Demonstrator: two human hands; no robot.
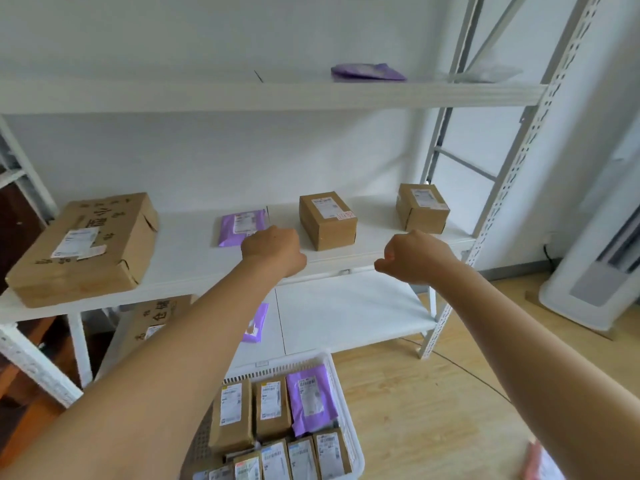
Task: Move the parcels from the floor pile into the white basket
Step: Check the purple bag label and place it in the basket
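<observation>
Both fists, left hand [272,249] and right hand [414,256], curled empty over the shelf [194,261]; basket [341,393] below looks packed already.

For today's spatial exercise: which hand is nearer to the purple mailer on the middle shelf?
Left. The left hand overlaps the purple mailer's near right corner; the right hand hangs well to its right, beyond the brown box.

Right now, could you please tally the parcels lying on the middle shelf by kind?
On the middle shelf:
Brown cardboard boxes: 3
Purple mailer bags: 1
Total: 4
</observation>
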